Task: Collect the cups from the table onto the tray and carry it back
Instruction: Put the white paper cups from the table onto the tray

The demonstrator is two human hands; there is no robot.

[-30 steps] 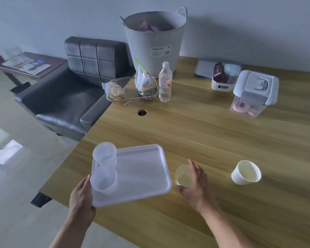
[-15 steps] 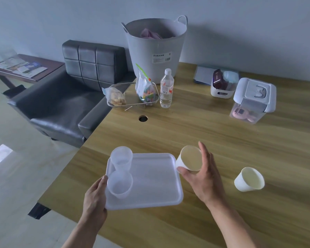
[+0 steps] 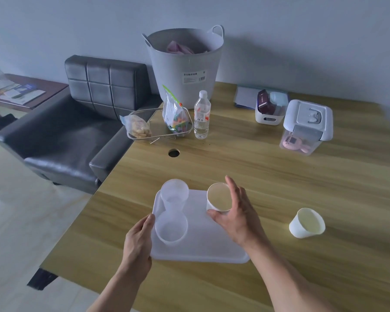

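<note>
A white plastic tray [image 3: 209, 246] lies on the wooden table near its front edge. Two translucent plastic cups stand on its left side, one at the back [image 3: 174, 194] and one nearer me [image 3: 171, 228]. My left hand [image 3: 138, 244] grips the tray's left rim. My right hand [image 3: 238, 213] holds a white paper cup [image 3: 218, 197] over the tray's far right part; whether the cup touches the tray I cannot tell. A second white paper cup [image 3: 306, 222] stands on the table to the right of the tray, tilted.
Farther back on the table [image 3: 279, 176] are a wire basket [image 3: 160, 128] with snack bags, a water bottle [image 3: 202, 115], a large grey bucket [image 3: 185, 66], a small white bin [image 3: 269, 110] and a lidded container [image 3: 306, 127]. A black sofa [image 3: 72, 131] stands at the left.
My right hand took the paper cup off the table, lifted it and carried it left over the tray. The left hand kept hold of the tray's rim.
</note>
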